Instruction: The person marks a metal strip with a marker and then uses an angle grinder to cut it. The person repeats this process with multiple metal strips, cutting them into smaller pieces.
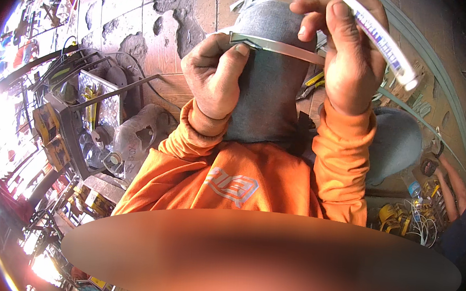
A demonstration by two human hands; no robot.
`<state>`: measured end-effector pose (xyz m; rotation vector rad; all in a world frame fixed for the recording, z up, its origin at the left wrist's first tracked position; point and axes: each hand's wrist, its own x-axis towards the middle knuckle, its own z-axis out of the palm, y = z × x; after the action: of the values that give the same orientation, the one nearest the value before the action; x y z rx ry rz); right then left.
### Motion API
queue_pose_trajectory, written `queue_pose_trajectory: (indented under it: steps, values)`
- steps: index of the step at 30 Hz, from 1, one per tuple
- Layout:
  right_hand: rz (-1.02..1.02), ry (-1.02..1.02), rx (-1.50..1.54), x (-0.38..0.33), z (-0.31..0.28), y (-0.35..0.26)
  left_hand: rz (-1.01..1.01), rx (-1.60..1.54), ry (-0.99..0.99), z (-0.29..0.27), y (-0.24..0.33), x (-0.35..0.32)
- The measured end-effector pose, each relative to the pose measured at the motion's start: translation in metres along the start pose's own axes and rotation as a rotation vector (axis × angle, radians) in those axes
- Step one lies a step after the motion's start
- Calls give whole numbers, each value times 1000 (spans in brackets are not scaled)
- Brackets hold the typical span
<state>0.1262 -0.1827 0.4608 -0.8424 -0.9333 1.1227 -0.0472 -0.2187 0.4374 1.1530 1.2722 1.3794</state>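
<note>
Chipped tile floor (198,1), pretty messy. Left hand (217,75) pinches one end of a thin strip (286,49) over the grey trouser leg (270,99); right hand (353,73) clasps a white tube (385,43). Looks mid-job: strip's in hand, can't tell what's finished or left.

Orange sweatshirt (281,169) (sleeves (343,161) bunched)

Between the hands: a thin strip (286,48) from left hand (217,75) toward right hand (354,56) bars the way across the grey-clad leg (267,98).
Between the sleeves (342,160): room above that leg.
Left floor: passable over tiles (156,42) up to a dark bar (127,89).
Outer right: white tube (385,41) juts out; long pale strips (445,60) curve beyond.
</note>
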Motion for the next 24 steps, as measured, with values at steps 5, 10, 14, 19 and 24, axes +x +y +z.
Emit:
queue_pose_trajectory:
  steps: [5,10,14,19,24]
  values:
    - [-8,-87,-311,-28,-14,-15,31,12,11,-5,3,0]
    - [-23,-63,-381,-47,-21,-9,44,56,11,-6,7,3]
    - [-162,-97,-448,-50,-26,-4,102,5,-5,-5,9,7]
    - [-197,-112,-451,-55,-27,3,199,-19,-67,-5,7,11]
    - [-248,-127,-435,-57,-26,3,363,255,-288,-23,15,32]
